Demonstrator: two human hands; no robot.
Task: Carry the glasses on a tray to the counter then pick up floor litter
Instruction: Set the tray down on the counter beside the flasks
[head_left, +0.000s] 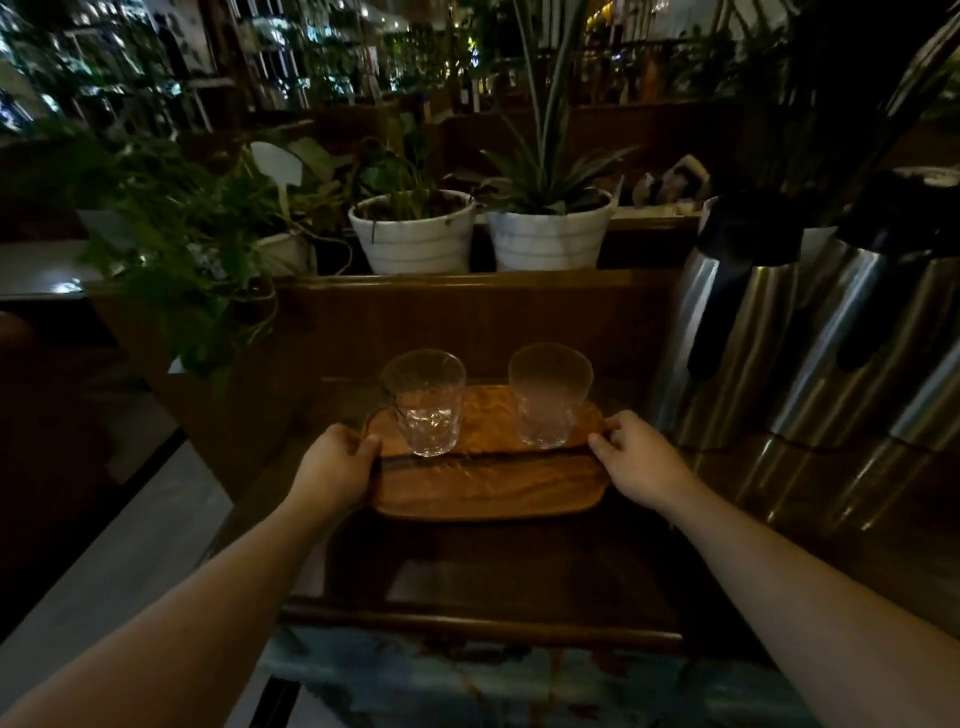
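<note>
A wooden tray (488, 483) lies over a dark wooden counter (498, 566). Two clear ribbed glasses stand upright on its far half: the left glass (426, 402) and the right glass (548, 395). My left hand (335, 467) grips the tray's left edge, thumb on top. My right hand (641, 457) grips the tray's right edge the same way. Whether the tray rests on the counter or hovers just above it is unclear.
Steel thermos jugs (737, 332) (878, 332) stand close to the tray's right. Behind a raised wooden ledge (467, 283) sit two white plant pots (415, 234) (550, 234) and leafy plants (182, 260). Pale floor (104, 561) runs along the left.
</note>
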